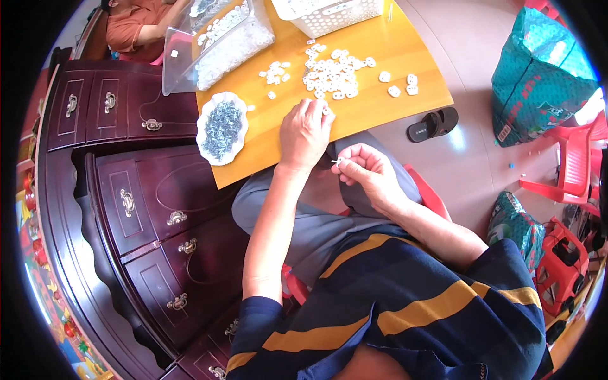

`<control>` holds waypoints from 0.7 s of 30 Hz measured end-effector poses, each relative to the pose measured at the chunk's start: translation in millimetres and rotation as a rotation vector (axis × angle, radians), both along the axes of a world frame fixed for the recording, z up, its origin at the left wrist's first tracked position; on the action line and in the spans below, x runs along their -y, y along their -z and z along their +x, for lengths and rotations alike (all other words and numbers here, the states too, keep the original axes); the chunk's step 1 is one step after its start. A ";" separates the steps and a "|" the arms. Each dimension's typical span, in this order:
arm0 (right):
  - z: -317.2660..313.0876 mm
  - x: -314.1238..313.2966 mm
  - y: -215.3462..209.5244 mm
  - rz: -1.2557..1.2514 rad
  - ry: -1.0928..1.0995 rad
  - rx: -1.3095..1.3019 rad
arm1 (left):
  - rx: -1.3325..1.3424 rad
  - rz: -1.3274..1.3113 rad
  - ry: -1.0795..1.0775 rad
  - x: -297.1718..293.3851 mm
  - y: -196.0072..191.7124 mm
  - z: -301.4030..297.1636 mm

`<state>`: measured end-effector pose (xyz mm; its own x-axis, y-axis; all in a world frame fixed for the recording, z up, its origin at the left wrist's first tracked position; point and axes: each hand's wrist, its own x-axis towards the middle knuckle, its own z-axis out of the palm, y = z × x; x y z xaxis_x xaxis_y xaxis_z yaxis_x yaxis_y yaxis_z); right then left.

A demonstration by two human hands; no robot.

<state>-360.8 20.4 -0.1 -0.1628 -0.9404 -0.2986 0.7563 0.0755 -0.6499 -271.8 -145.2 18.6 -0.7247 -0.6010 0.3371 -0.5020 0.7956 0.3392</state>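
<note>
My left hand [304, 134] reaches over the near edge of the yellow table [266, 142], its fingers bent together. At its fingertips shows a bit of a small white plastic piece [326, 109]. Lower, above my lap, my right hand [368, 172] pinches another white plastic piece [339, 162] between thumb and forefinger, with a thin pin-like part sticking out. Just beyond the left hand lies a pile of white two-holed plastic pieces [335, 73]. To its left is a smaller cluster of white pieces [275, 73]. A scalloped white dish [239, 103] holds many small metal screws [221, 130].
Several white pieces [394, 91] lie apart at the right. A clear bin [183, 69] of white parts and a white basket [339, 24] stand at the back. Dark drawers [158, 209] flank the table's left. Another person's arm [155, 30] shows beyond the bin.
</note>
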 end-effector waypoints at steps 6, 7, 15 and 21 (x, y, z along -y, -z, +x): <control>0.7 0.4 -1.7 0.014 -0.017 -0.025 | -0.145 0.113 -0.019 2.4 -9.8 7.9; -0.7 0.0 -2.1 0.021 -0.013 -0.030 | -0.222 0.163 -0.068 0.5 -15.4 9.7; -7.0 4.5 9.1 0.096 0.069 0.243 | -0.430 0.259 0.009 -85.3 -46.3 33.7; -7.1 4.0 14.4 0.186 0.068 0.462 | -0.284 0.249 0.091 -139.4 -0.8 31.5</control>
